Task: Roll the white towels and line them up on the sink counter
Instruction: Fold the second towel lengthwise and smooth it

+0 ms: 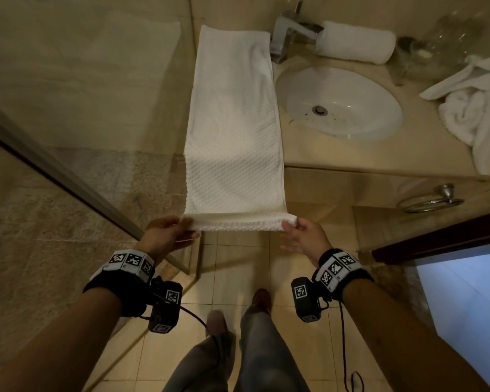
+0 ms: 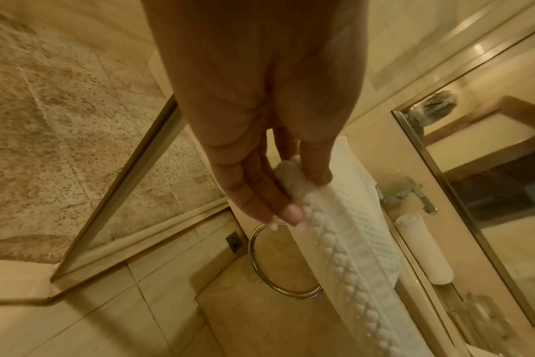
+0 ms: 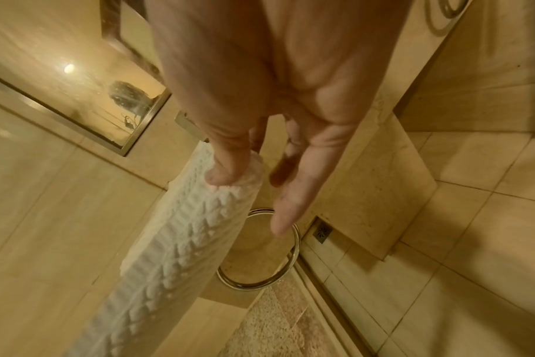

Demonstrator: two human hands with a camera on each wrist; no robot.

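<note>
Towel (image 1: 232,123), white and folded into a long narrow strip, lies with its far end on the worktop (image 1: 323,154) left of the sink (image 1: 348,114). Its long axis runs straight from far to near, toward the person. The near part hangs past the worktop edge and is held up in the air. The left hand (image 1: 164,236) pinches the near left corner between thumb and fingers (image 2: 260,193); the right hand (image 1: 303,236) pinches the near right corner with the thumb on top, while its other fingers (image 3: 293,200) reach out fairly straight. Both hands sit at the same short edge, one at each corner, equally near to it, and that edge seems to be just starting to curl. Rolling would likely run away from the person, along the strip toward the far wall.

A rolled towel (image 1: 357,42) lies at the far side, just right of the tap (image 1: 289,35). More loose towels (image 1: 473,108) are heaped on the right of the sink.
</note>
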